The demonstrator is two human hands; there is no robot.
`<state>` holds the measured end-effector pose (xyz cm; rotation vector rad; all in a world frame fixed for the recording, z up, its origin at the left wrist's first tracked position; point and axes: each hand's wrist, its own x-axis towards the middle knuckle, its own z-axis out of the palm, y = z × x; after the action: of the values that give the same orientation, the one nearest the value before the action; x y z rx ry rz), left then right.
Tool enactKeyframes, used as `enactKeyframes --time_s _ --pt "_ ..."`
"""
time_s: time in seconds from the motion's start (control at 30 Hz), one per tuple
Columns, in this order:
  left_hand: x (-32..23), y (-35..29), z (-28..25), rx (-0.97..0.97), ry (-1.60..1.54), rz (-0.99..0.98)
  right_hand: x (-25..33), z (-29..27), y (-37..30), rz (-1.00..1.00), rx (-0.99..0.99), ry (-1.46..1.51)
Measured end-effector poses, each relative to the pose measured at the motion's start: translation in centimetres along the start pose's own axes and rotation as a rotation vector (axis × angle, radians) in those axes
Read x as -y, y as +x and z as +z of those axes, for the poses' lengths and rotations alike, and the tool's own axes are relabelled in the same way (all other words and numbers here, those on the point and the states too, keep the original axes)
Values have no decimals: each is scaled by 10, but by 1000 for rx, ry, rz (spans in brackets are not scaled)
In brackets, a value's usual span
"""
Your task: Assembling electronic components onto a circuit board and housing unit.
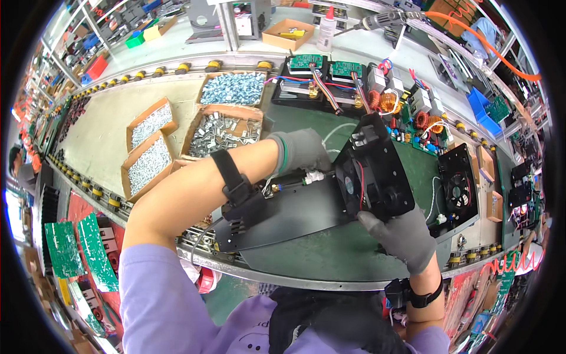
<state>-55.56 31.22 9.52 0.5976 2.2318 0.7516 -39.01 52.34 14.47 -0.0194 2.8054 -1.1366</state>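
A black metal case (283,215) with a long flat panel and a raised end lies tilted in front of me. A fan with a red wire (361,186) sits in the raised end. My right hand (407,239), in a grey glove, is closed on the near edge of that end, thumb on the panel. My left hand (302,150), also gloved, reaches over the far side of the case beside a white connector (313,176). Its fingers curl downward; their tips and anything between them are hidden. A pale cable (336,130) runs close by the left hand.
Cardboard trays of blue-tinted screws (233,88), metal clips (221,133) and small silvery parts (147,165) stand to the left. Circuit boards with copper coils (392,103) lie behind the case. Another black fan case (457,186) is at right. An electric screwdriver (383,21) hangs above.
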Motion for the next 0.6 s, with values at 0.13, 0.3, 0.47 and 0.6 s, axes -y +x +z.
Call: enactKeyframes --time_s 0.13,0.3,0.47,0.6 --pt "5 -12 -22 -2 73 21 -3 -3 2 -97 -6 61" --pt "38 -40 -57 -160 -926 192 26 -22 12 -79 58 -100" --pt "27 -1 -106 -227 573 784 64 -52 33 -315 121 -381" --pt "-55 45 -128 156 717 1377 76 -59 62 -251 433 -444"
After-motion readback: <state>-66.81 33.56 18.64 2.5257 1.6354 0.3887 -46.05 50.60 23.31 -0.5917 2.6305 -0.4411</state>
